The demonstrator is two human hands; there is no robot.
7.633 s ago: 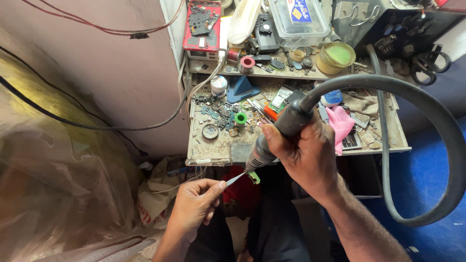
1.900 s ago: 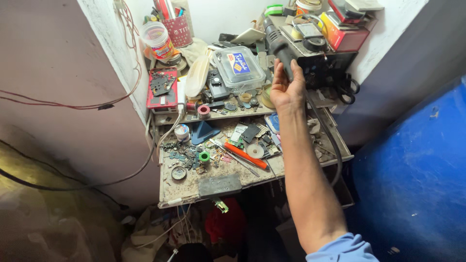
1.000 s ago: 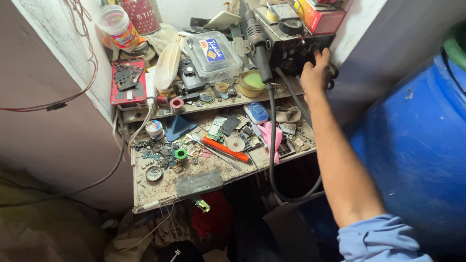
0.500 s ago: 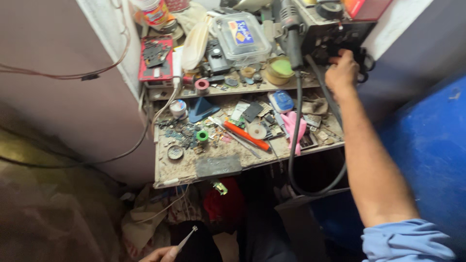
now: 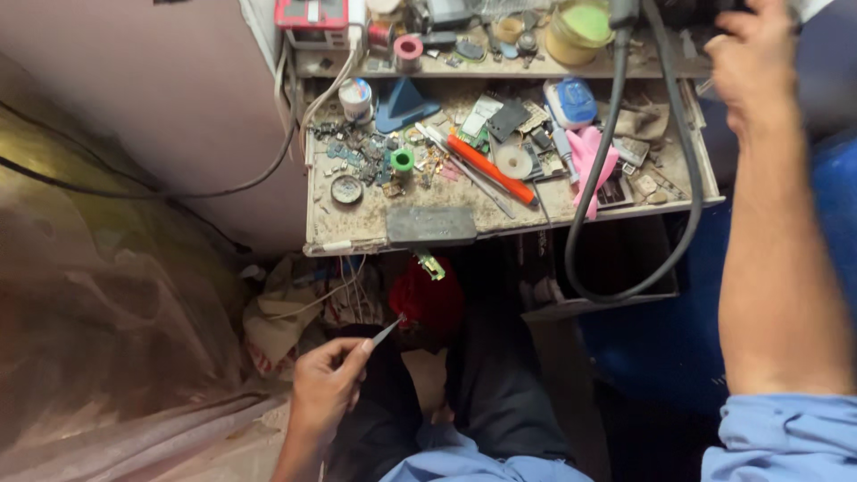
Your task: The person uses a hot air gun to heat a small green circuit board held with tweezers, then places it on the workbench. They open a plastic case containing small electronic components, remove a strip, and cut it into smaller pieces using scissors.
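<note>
1. The left hand (image 5: 323,384) is low by the lap, fingers pinched shut on thin silver metal tweezers (image 5: 386,333) that point up at the dusty workbench (image 5: 357,228).
2. The right hand (image 5: 754,58) reaches up to the top right. It is partly cut off, so I cannot tell if it grips anything.
3. A thick grey rubber hose (image 5: 625,178) loops down beside that arm.
4. An orange-handled tool (image 5: 489,168) lies on the bench.

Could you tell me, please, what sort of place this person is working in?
Most likely a small electronics repair bench. A dusty worktable is strewn with small circuit parts, an orange-handled tool and a grey hose. The left hand holds fine tweezers; the right hand reaches to the shelf.
</note>
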